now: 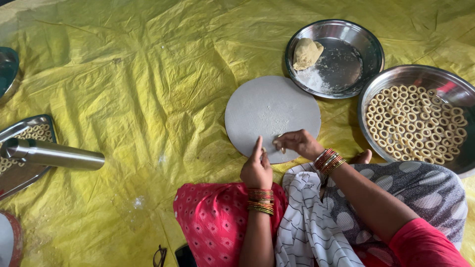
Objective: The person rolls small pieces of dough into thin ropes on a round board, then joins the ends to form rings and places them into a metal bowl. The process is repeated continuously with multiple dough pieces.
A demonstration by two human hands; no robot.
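Observation:
My left hand (257,167) and my right hand (295,142) meet at the near edge of a round grey board (267,116) dusted with flour. Between the fingertips sits a small piece of dough (278,147), pinched by my right hand; my left fingers touch the board beside it. Both wrists wear red and gold bangles. A lump of tan dough (306,52) lies with loose flour in a steel plate (358,47) behind the board. To the right, a large steel bowl (420,73) holds several small dough rings (415,123).
A yellow plastic sheet (138,89) covers the floor. At left a steel tray (20,170) carries more rings, with a steel cylinder (54,154) lying over it. Another steel dish edge (7,66) shows at far left. My knees in patterned cloth fill the bottom.

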